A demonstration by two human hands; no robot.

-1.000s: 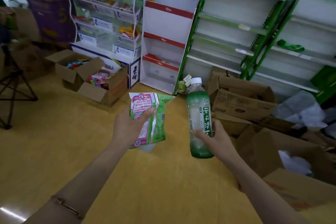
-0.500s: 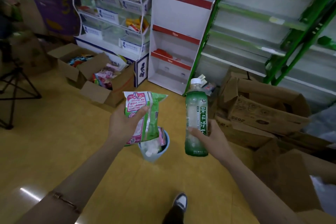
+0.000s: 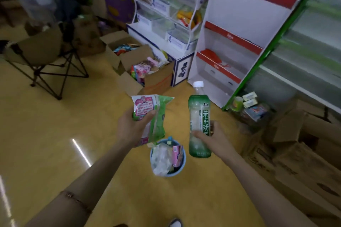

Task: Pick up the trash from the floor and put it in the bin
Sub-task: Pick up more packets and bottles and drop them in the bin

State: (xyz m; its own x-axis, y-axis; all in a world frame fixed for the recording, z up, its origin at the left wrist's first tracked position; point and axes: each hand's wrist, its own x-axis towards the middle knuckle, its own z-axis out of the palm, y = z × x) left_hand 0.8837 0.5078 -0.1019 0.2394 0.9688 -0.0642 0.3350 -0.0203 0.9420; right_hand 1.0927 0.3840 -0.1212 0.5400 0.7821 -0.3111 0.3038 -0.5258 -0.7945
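The small round blue plastic bin [image 3: 173, 173], hidden behind the packet a second ago, is now seen on the glossy yellow floor [image 3: 55, 134] just below both hands, so the drop is judged near. The crinkly green-and-pink film snack packet [image 3: 156, 116] is pinched by the left hand [image 3: 129, 127]. The smooth green white-capped plastic bottle [image 3: 198, 112] is wrapped by the curled fingers of the right hand [image 3: 214, 138].

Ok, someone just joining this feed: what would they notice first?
First the two raised hands at centre frame: the left hand grips a green and pink snack packet, and the right hand holds a green bottle upright, its white cap on top. Just below and between them, on the yellow floor, stands a small blue bin with wrappers in it.
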